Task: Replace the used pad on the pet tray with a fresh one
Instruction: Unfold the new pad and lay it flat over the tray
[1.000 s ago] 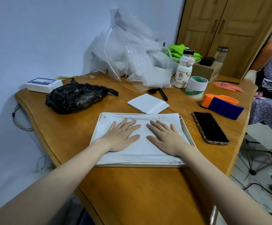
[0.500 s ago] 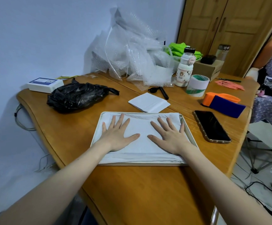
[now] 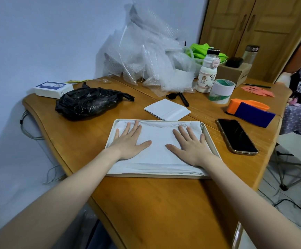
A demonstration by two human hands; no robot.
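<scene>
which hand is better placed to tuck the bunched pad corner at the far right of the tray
Right. The right hand lies flat on the pad just below the bunched corner; the left hand is across the tray.

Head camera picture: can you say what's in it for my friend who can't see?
Two hands, left hand and right hand, press flat on a white pad in a tray on a wooden table.
</scene>
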